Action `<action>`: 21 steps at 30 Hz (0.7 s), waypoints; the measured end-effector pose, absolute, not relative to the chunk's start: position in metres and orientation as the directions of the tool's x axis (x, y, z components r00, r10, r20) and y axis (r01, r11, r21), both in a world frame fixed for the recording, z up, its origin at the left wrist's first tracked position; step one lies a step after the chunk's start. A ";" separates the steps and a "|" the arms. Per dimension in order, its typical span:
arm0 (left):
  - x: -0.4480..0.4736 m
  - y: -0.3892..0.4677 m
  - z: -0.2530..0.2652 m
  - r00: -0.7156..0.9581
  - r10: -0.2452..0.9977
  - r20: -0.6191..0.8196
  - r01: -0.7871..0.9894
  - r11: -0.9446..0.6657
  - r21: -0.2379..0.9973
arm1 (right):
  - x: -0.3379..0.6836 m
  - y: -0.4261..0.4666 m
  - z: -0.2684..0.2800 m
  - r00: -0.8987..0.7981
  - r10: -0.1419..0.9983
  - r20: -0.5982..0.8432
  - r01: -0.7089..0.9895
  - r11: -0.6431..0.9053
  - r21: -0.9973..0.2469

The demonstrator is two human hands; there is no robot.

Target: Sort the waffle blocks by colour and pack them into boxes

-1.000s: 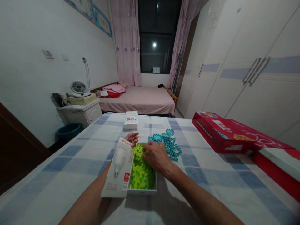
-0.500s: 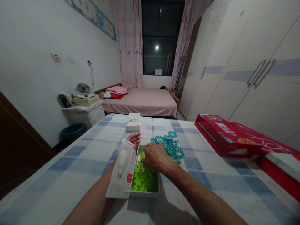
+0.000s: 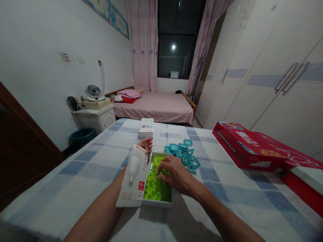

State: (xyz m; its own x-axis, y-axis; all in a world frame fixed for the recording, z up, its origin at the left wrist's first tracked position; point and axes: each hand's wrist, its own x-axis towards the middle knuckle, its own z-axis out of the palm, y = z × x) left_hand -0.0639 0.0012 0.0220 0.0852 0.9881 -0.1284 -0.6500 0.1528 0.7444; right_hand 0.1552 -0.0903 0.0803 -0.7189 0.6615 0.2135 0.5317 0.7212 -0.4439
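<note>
A white light-bulb box (image 3: pixel 158 203) lies with its lid open on the checked cloth, and bright green notched puzzle pieces (image 3: pixel 153 188) fill it. Over the box, my right hand (image 3: pixel 173 173) reaches in from the right. Its fingers are bent, with a gap between thumb and forefinger and nothing visible held. The lid flap (image 3: pixel 131 181), printed with a bulb, leans left across my left forearm. My left hand (image 3: pixel 146 145) rests behind the flap at the box's far left corner, fingers loosely extended and holding nothing. Beyond my right hand is a loose pile of teal notched pieces (image 3: pixel 185 154).
A closed white box (image 3: pixel 146 128) stands at the table's far edge. Large red boxes (image 3: pixel 242 144) lie on the right side. Past the table are a bed (image 3: pixel 161 104), a cabinet with a small fan (image 3: pixel 94 92) and a teal bin (image 3: pixel 82 135).
My right hand has lifted slightly and moved right, its thumb and fingers parting. More green pieces show at the box's far end. The view has shifted a little.
</note>
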 end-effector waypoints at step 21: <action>0.017 -0.030 0.161 0.123 0.983 0.139 -0.503 -0.059 0.862 | 0.158 -0.124 0.104 -0.625 0.781 0.010 0.027 0.034 -0.999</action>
State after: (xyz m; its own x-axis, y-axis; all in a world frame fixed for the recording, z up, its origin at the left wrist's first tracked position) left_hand 0.0172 -0.0300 0.1607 0.1231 0.9826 0.1391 -0.5029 -0.0591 0.8623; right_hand 0.1585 -0.1239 0.1035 -0.6249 0.7806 0.0096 0.0266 0.0336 -0.9991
